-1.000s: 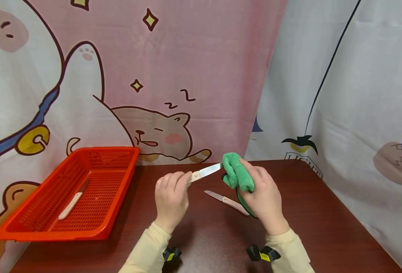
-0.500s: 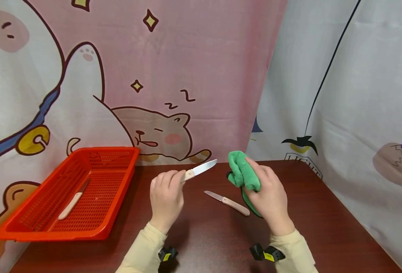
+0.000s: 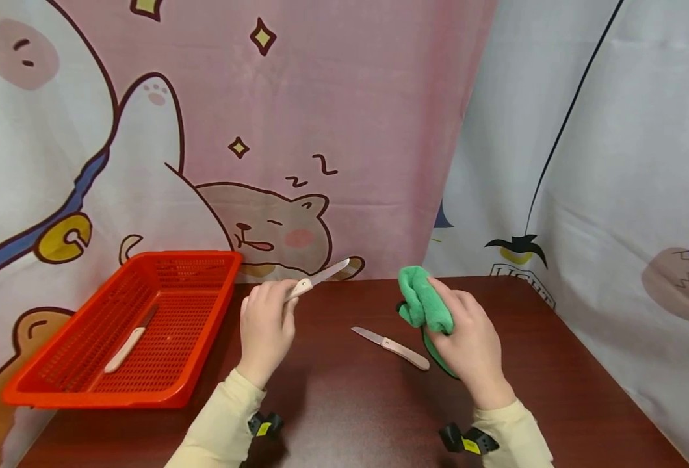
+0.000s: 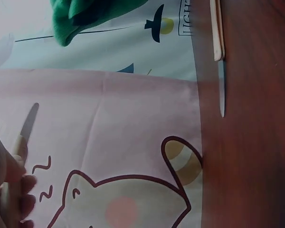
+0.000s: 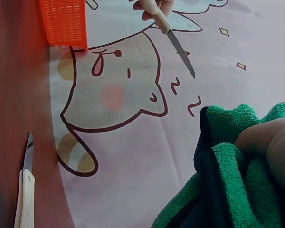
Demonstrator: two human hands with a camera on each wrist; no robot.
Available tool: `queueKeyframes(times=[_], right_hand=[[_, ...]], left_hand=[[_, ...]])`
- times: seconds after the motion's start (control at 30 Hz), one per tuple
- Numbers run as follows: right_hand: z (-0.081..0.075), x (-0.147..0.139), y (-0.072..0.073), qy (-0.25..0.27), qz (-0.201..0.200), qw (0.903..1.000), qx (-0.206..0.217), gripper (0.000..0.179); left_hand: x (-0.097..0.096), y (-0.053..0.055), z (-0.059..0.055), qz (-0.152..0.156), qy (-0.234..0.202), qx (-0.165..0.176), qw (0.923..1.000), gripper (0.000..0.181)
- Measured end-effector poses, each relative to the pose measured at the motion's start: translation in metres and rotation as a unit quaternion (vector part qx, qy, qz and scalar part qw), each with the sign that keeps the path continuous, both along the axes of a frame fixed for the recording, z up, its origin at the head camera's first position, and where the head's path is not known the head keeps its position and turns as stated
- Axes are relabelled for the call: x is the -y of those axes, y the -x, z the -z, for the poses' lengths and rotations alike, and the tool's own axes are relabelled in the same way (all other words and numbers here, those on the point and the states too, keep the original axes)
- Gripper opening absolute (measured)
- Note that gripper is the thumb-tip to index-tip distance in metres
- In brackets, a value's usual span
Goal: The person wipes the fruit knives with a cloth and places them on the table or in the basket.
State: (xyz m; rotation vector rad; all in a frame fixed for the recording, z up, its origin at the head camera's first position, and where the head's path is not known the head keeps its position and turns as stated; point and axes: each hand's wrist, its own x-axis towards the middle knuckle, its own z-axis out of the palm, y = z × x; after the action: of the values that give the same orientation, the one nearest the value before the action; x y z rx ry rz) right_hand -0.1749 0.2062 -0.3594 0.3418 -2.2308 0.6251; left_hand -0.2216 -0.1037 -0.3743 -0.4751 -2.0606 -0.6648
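Two full hands: left hand (image 3: 265, 325) on a knife (image 3: 321, 275), right hand (image 3: 467, 344) on a cloth (image 3: 423, 302).
The left's fingers curl round the handle, blade slanting up and rightward; the right's fingers clamp the bunched cloth, well apart from the blade. Safe handling probably calls for a firm grip on the handle alone, and thick folds between skin and edge if cloth meets steel. Below, a loose knife (image 3: 392, 346) lies on the table (image 3: 344, 416), near the cloth; farther left, a third knife (image 3: 132, 341) rests inside the basket (image 3: 87, 398), before the curtain (image 3: 379, 97).
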Motion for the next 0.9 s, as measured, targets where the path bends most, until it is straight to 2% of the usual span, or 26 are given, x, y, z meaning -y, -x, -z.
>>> queueKeyframes(times=[0.17,0.37,0.57,0.8,0.9], right_hand=[[0.001,-0.002,-0.001,-0.004,0.001,1.0,0.008,0.078],[0.003,-0.004,0.0,-0.011,0.001,0.9999,0.01,0.079],[0.004,-0.003,0.0,-0.013,0.0,0.9999,0.011,0.079],[0.007,-0.004,0.002,-0.015,-0.002,0.9998,0.015,0.076],[0.007,-0.004,0.002,-0.015,-0.003,0.9997,0.016,0.075]], left_hand=[[0.01,0.002,-0.012,0.007,-0.018,0.065,0.9977,0.021],[0.022,0.004,-0.026,0.027,-0.043,0.136,0.9894,0.015],[0.032,0.007,-0.042,0.032,-0.05,0.171,0.9835,0.011],[0.044,0.009,-0.058,0.045,-0.06,0.19,0.9788,0.012],[0.051,0.009,-0.063,0.048,-0.074,0.207,0.9742,0.012]])
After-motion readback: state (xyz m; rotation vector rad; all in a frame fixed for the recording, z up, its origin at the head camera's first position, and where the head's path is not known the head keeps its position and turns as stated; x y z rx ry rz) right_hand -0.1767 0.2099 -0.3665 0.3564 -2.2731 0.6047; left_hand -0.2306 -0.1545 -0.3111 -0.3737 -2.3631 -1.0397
